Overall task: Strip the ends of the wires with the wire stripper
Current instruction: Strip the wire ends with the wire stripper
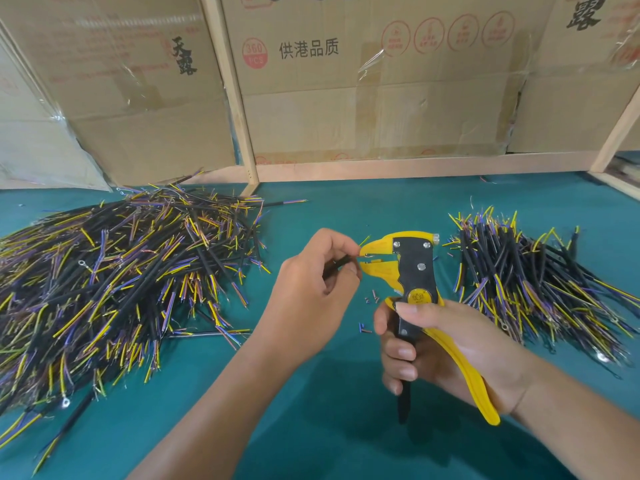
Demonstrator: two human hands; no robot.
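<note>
Green counter, cardboard boxes and a wooden frame along the back edge.

Wire stripper, yellow and black, held upright above the middle of the counter, head pointing to the left. Jaws slightly parted, one thin wire end lying between them.

Right hand below the stripper head, fingers curled round both handles; thumb laid across the round yellow pivot. Lower handle tips sticking out past the hand, yellow one to the right, black one straight down.

Left hand just left of the stripper head, fingers clenched on a single black wire, pinching it near its end. Fingertips almost touching the jaws. Thin yellow-green strand poking up above the stripper's upper jaw.

Large heap of wires well to the left of the stripper: black jackets, yellow and purple inner strands fanned at the ends, a few ring terminals showing. Smaller pile of wires just to the right of the stripper, same colours, ends bristling upward.

Small bits of insulation scattered on the counter directly beneath the stripper head, between the two hands.

Clear tape peeling on the boxes behind; red and black printing on them.
</note>
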